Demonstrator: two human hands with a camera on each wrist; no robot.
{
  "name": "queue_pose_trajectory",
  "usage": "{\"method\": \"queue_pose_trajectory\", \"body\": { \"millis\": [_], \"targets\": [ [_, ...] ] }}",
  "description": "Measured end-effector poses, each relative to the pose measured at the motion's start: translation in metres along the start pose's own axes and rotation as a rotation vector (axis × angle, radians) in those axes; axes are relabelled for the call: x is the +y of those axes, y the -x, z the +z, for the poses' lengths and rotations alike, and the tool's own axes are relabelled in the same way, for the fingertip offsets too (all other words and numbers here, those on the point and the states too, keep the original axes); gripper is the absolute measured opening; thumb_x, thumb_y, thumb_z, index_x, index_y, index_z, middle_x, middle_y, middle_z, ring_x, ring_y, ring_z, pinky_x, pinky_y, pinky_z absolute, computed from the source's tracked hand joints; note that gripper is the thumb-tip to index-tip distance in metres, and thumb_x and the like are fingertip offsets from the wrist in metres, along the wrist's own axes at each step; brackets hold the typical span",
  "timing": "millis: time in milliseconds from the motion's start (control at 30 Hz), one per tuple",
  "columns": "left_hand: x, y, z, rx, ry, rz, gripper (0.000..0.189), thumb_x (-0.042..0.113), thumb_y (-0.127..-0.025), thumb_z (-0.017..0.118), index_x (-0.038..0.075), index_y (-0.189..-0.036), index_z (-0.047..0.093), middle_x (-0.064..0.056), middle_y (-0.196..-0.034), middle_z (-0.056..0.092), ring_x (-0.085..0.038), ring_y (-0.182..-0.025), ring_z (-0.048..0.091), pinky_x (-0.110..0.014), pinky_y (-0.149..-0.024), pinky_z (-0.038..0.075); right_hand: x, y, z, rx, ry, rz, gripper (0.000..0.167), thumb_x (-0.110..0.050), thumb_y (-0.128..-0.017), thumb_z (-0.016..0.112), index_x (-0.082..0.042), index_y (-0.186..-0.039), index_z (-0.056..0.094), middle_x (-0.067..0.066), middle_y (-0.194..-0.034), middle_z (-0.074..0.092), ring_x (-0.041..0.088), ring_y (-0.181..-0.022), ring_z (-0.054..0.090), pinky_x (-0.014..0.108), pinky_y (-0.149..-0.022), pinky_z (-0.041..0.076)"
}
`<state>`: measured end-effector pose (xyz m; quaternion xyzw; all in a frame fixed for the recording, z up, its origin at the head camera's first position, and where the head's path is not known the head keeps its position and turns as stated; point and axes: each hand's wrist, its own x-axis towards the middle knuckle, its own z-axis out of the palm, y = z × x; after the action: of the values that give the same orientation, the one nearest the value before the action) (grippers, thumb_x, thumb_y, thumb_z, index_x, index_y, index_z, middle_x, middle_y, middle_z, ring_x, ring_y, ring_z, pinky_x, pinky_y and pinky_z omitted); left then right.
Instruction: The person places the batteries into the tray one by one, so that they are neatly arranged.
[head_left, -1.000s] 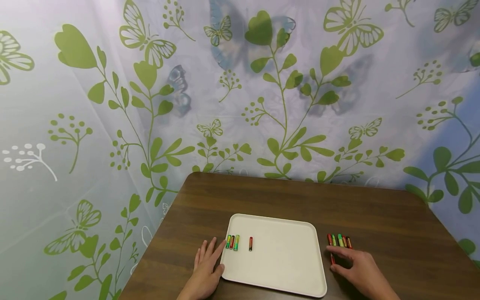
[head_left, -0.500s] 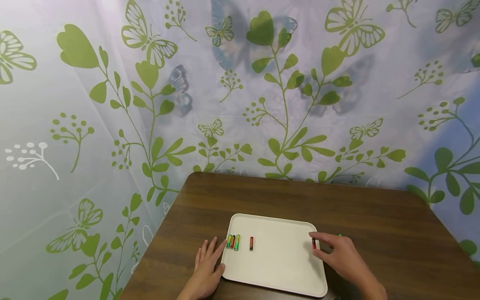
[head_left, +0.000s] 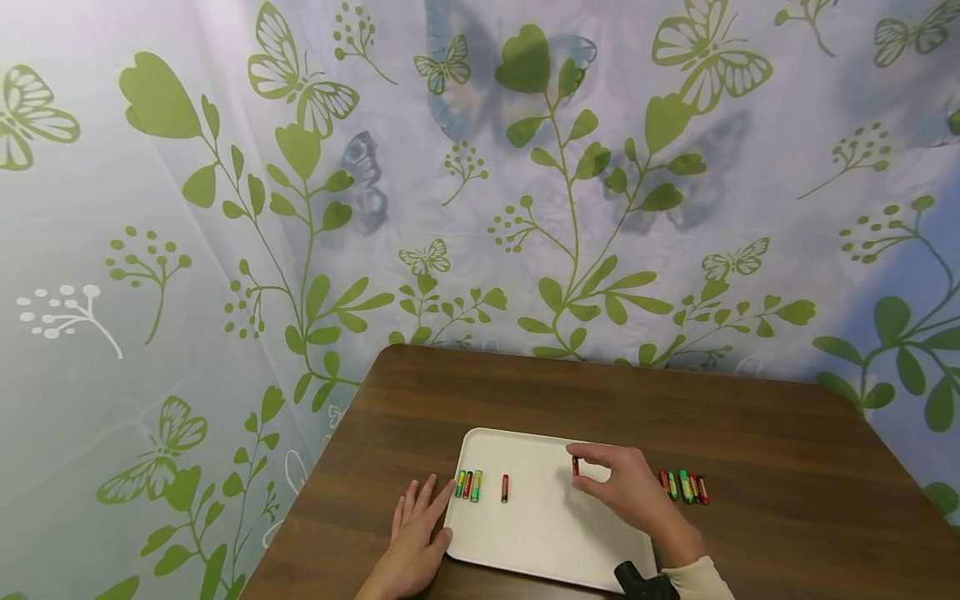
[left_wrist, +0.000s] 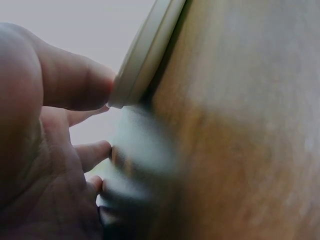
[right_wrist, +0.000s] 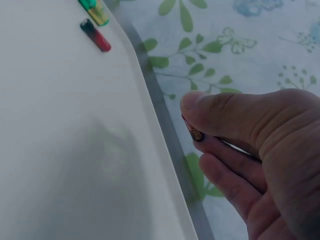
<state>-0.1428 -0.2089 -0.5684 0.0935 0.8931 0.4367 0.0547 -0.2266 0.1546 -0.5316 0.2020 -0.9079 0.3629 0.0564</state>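
Head view: the right hand (head_left: pixel 630 490), in the lower part of the frame right of centre, pinches a dark red battery (head_left: pixel 576 467) near-upright between thumb and fingers, above the white tray (head_left: pixel 536 546). A black wrist mount (head_left: pixel 639 581) and a pale sleeve (head_left: pixel 701 579) sit behind that hand, at the bottom edge. The left hand (head_left: pixel 411 533), left of the tray, lies with fingers extended and spread, the index finger and thumb at the tray's left edge. On the tray's left side, three batteries (head_left: pixel 468 484) stand in a side-by-side row: green, red, green. A single red battery (head_left: pixel 505 488) lies apart, to their right. Five more batteries (head_left: pixel 684 487), red and green, lie on the brown table (head_left: pixel 555 392) at lower right. A leaf-and-butterfly sheet (head_left: pixel 450 233) fills the upper frame.

Left wrist view: the thumb contacts the tray rim at upper centre; the table fills the right, blurred.

Right wrist view: thumb and fingers grip the battery right of centre, clear of the tray surface.
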Motion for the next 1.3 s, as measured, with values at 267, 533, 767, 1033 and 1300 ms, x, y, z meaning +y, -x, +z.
{"method": "queue_pose_trajectory", "body": {
  "millis": [267,533,767,1033,1300],
  "targets": [
    [0.002,0.001,0.000,-0.001,0.007,0.004,0.067,0.007,-0.103,0.063,0.008,-0.167,0.045,-0.033,-0.178,0.019,-0.063,-0.164,-0.005,-0.077,-0.127,-0.010,-0.015,-0.017,0.025,-0.031,-0.056,-0.041,0.043,-0.012,-0.090,0.090,-0.011,-0.131,0.080,-0.002,-0.129,0.081,0.026,-0.120,0.078,0.050,-0.102,0.063],
    [0.001,0.000,0.001,0.004,-0.003,0.004,0.067,0.007,-0.102,0.064,0.010,-0.167,0.045,-0.032,-0.178,0.020,-0.062,-0.164,-0.004,-0.077,-0.127,-0.009,-0.021,-0.025,0.054,-0.064,-0.091,-0.127,0.039,-0.011,-0.088,0.090,-0.008,-0.127,0.081,0.001,-0.126,0.082,0.029,-0.113,0.080,0.045,-0.100,0.064],
    [0.002,0.000,0.001,0.001,0.005,-0.003,0.068,0.007,-0.103,0.064,0.010,-0.168,0.045,-0.032,-0.178,0.019,-0.062,-0.164,-0.005,-0.077,-0.126,-0.010,-0.030,-0.028,0.076,-0.084,-0.048,-0.180,0.039,-0.006,-0.085,0.089,-0.007,-0.123,0.083,0.003,-0.122,0.083,0.024,-0.113,0.080,0.042,-0.099,0.065],
    [0.001,0.001,0.002,0.008,-0.008,0.004,0.067,0.006,-0.102,0.064,0.007,-0.166,0.047,-0.034,-0.177,0.022,-0.063,-0.164,-0.002,-0.077,-0.127,-0.008,-0.040,-0.029,0.094,-0.091,-0.003,-0.227,0.043,-0.005,-0.083,0.091,-0.007,-0.125,0.082,0.003,-0.121,0.084,0.022,-0.117,0.078,0.043,-0.101,0.064],
    [-0.001,0.000,0.002,0.011,-0.013,0.010,0.067,0.007,-0.102,0.064,0.009,-0.167,0.046,-0.033,-0.177,0.022,-0.063,-0.164,-0.002,-0.078,-0.126,-0.008,-0.049,-0.037,0.104,-0.125,0.001,-0.245,0.042,-0.009,-0.086,0.092,-0.009,-0.126,0.081,0.002,-0.123,0.083,0.019,-0.119,0.078,0.041,-0.103,0.063]
  ]
}}
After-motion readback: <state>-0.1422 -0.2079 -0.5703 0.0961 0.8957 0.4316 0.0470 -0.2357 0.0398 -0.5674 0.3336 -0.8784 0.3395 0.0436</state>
